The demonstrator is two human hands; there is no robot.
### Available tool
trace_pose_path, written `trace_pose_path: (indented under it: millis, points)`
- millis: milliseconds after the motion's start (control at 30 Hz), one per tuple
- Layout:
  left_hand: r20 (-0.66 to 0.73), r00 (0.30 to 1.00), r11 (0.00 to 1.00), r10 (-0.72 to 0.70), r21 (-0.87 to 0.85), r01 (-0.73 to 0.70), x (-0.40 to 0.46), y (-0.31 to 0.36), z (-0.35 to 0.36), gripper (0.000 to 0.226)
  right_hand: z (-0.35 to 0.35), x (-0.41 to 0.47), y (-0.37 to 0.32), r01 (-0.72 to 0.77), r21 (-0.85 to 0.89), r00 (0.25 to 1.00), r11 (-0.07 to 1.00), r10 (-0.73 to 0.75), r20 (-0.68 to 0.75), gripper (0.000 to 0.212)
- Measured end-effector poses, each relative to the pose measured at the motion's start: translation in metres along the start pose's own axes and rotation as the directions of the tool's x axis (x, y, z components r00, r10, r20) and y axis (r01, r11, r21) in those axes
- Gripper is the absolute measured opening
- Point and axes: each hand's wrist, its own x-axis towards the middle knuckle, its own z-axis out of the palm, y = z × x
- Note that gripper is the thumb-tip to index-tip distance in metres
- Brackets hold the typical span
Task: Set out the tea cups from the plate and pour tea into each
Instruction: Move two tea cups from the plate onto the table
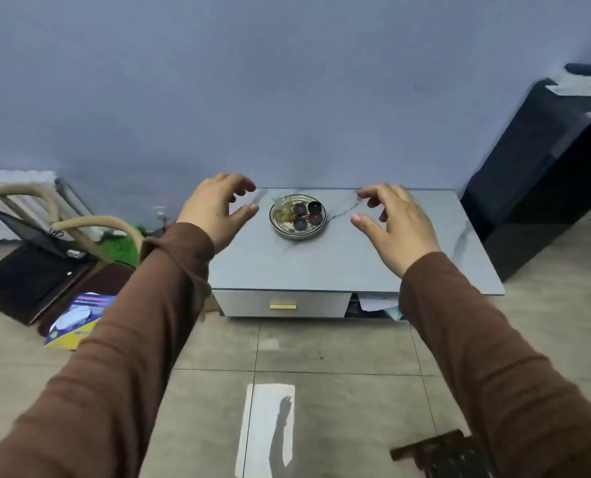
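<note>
Tea cups (307, 214), four small dark ones, sit bunched on the right half of a round plate (295, 233), with a clear glass pitcher (284, 208) of pale tea crowded in on the plate's left side. That packing looks like storage, everything kept together on one dish, so nothing is set out yet and no tea is poured. The plate stands toward the far edge of the marble-look table (338, 263), roughly midway along it, with bare top on every side for spreading the cups.

Both hands hover above the table, one on each side of the plate and apart from it. The left hand (218, 210) has its fingers loosely curled and spread, holding nothing; the right hand (392, 224) mirrors it, thumb out, also holding nothing. My guess is they are closing in for a first pick, since the cups are too small and tightly packed for anything but a fingertip pinch.
</note>
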Motion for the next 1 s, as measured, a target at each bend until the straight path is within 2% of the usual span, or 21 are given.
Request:
trace_pose_path:
  millis: [200,533,667,1000]
  points:
    - [0.148,0.985,0.995,-0.091,0.062,0.082,0.036,-0.038,0.055,0.031,0.048,0.031,0.031,-0.113,-0.086,0.985,0.990,0.123,0.119,0.035]
    - [0.331,0.936,0.991,-0.122,0.097,0.095,0.115,-0.104,0.129,0.034,0.116,0.105,0.068,-0.228,-0.172,0.939,0.958,0.263,0.222,0.036]
    - [0.370,0.919,0.989,-0.137,0.104,0.106,0.143,-0.122,0.160,0.035,0.139,0.130,0.091,-0.278,-0.177,0.910,0.944,0.318,0.267,0.035]
    - [0.418,0.873,0.967,-0.250,0.155,0.203,0.215,-0.160,0.238,0.035,0.202,0.208,0.180,-0.279,-0.171,0.851,0.945,0.326,0.412,0.032]
